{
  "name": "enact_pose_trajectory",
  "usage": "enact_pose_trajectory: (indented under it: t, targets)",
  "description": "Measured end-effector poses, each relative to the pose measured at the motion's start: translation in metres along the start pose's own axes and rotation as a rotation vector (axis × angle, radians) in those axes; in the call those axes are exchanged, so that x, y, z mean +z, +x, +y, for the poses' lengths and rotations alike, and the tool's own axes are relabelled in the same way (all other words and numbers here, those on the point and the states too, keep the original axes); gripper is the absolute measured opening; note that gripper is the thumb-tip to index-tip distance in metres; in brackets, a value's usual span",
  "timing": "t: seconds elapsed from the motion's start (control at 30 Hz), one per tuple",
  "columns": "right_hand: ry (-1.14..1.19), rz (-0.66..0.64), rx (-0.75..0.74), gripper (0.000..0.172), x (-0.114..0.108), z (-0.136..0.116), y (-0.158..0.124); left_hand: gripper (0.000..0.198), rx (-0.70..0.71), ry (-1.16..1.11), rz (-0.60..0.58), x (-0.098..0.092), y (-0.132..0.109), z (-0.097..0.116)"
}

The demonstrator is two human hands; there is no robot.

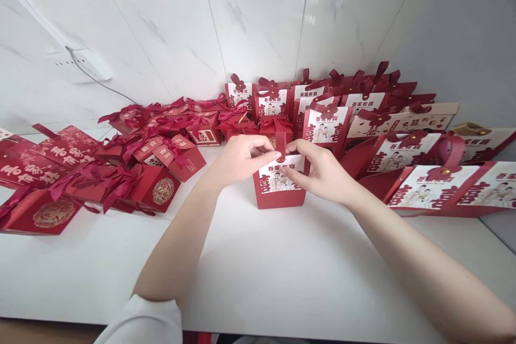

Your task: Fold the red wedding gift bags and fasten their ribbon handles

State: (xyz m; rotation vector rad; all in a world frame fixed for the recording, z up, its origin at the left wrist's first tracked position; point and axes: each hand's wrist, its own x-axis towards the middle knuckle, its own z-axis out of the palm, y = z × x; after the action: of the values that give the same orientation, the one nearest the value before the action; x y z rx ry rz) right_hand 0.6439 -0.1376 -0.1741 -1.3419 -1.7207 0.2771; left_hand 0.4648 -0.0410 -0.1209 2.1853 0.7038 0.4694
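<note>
A red gift bag [281, 200] with a white printed card front stands upright on the white table, near the middle of the head view. A short red strap [281, 142] rises in a loop from its top. My left hand [246, 158] pinches the top of the bag at the strap's left side, thumb lying across the front. From the right, my right hand [318, 169] grips the bag's upper edge, its thumb on the printed front and its fingers over the top. Both fingertips are partly hidden behind the strap and card.
Several small red boxes [163, 189] tied with ribbons crowd the left of the white table [250, 269]. More gift bags [326, 126] with looped handles fill the back and right. A tiled wall [258, 21] closes the rear; a cable [97, 80] hangs from a socket.
</note>
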Motion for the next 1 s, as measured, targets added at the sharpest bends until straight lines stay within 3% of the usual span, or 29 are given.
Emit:
enact_pose_trajectory:
  t: [0.17,0.47,0.7,0.83,1.0]
  targets:
    - [0.045,-0.02,0.018,0.009,-0.002,-0.001,0.001,0.02,0.052,0.009,-0.02,0.002,-0.004,0.004]
    - [0.096,-0.036,0.035,0.012,0.001,0.008,-0.001,0.016,0.074,0.157,0.04,0.004,-0.003,0.0]
    - [0.004,0.01,-0.126,0.006,0.004,0.01,-0.001,0.018,0.152,0.292,0.032,-0.004,-0.006,0.002]
    - [-0.038,-0.041,-0.214,0.006,0.004,0.01,-0.001,0.023,0.278,0.454,0.013,-0.008,-0.006,0.002]
    - [-0.059,-0.087,-0.228,0.008,0.0,0.009,0.0,0.022,0.306,0.493,-0.007,-0.009,-0.007,0.002]
